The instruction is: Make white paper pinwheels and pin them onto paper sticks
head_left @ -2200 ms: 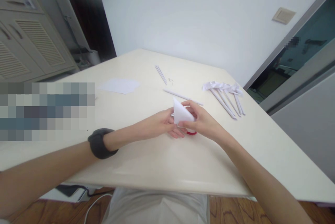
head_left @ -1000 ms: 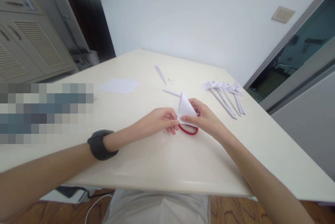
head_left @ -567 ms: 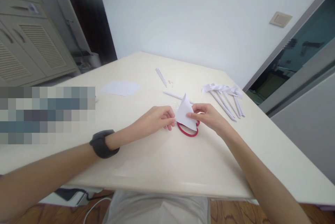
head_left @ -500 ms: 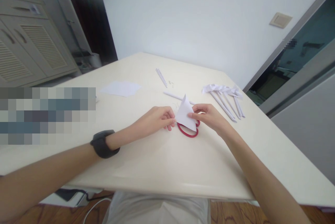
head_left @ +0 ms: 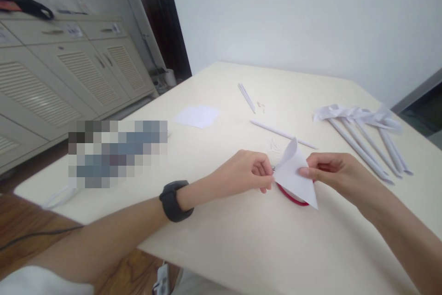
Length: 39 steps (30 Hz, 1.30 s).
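Note:
A small white piece of paper [head_left: 293,177] is held up between my two hands, its top bent over into a curl. My right hand [head_left: 331,173] pinches its right side, thumb in front and fingers behind. At its left corner, the thumb and fingertips of my left hand [head_left: 252,171] are closed on the paper. Beneath the sheet lies a pair of scissors with red handles [head_left: 293,197], mostly covered. A bit of metal, perhaps the scissors' blade, shows beside my left fingertips. A black band sits on my left wrist.
Behind the hands lie a rolled paper stick [head_left: 283,134], small white scraps [head_left: 275,146] and several thin paper sticks [head_left: 246,98]. Flat white sheets [head_left: 198,116] rest farther left. At right are several larger paper rolls [head_left: 362,147] with crumpled ends. A blurred-out item [head_left: 119,154] sits left.
My view has turned left, so the table and hands appear farther right. The paper has tilted a little, and its top edge now curls more. Both hands stay on it.

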Each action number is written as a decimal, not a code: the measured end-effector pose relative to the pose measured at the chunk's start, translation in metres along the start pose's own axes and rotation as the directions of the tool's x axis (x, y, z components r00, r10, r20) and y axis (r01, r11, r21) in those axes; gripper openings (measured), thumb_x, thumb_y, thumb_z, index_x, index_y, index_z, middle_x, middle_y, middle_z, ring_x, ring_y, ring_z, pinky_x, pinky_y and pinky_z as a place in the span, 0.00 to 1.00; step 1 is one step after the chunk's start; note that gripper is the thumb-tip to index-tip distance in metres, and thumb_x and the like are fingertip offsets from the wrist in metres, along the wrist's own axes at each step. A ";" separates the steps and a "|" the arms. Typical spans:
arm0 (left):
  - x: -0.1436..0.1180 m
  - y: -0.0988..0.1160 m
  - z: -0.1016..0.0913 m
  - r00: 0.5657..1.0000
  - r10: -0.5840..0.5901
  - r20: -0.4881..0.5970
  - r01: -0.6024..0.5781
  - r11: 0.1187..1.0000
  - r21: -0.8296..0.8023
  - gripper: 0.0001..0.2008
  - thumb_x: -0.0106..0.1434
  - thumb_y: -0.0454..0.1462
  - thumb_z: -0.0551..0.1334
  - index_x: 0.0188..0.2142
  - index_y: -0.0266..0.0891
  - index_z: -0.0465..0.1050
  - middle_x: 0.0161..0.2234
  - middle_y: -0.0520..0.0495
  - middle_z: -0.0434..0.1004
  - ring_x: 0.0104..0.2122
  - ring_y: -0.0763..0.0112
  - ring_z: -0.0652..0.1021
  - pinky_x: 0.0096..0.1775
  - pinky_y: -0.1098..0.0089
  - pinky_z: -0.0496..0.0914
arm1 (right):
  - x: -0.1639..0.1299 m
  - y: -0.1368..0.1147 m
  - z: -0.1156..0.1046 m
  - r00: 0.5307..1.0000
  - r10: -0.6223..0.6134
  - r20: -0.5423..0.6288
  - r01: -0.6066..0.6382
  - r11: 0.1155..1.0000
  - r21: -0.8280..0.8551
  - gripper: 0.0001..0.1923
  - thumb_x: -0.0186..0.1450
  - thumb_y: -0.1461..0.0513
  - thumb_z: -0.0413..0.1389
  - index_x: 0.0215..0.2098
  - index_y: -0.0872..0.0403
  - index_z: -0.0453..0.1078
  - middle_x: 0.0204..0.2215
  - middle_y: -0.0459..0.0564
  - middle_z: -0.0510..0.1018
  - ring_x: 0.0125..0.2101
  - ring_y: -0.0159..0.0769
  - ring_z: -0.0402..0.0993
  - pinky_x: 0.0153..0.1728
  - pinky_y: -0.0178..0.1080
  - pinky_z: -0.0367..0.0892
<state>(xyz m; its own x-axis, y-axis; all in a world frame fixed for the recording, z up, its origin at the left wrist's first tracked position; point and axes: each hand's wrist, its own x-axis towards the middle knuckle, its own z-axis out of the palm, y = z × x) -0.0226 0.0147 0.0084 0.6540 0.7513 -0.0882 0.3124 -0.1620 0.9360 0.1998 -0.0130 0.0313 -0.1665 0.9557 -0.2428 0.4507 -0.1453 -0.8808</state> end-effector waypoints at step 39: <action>0.016 -0.025 -0.013 0.995 -0.097 0.029 0.101 0.969 -0.224 0.03 0.50 0.32 0.61 0.26 0.34 0.69 0.25 0.44 0.78 0.24 0.71 0.77 0.27 0.72 0.71 | 0.008 0.017 0.020 0.932 -0.285 -0.225 0.200 0.920 -0.336 0.12 0.60 0.54 0.52 0.26 0.53 0.66 0.24 0.47 0.72 0.24 0.34 0.68 0.28 0.37 0.63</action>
<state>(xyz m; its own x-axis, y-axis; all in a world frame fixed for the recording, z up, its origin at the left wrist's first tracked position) -0.0288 0.0388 -0.0119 0.6405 0.7444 -0.1888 0.2150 0.0622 0.9746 0.1882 -0.0133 0.0065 -0.0858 0.9895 0.1162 0.6765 0.1435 -0.7223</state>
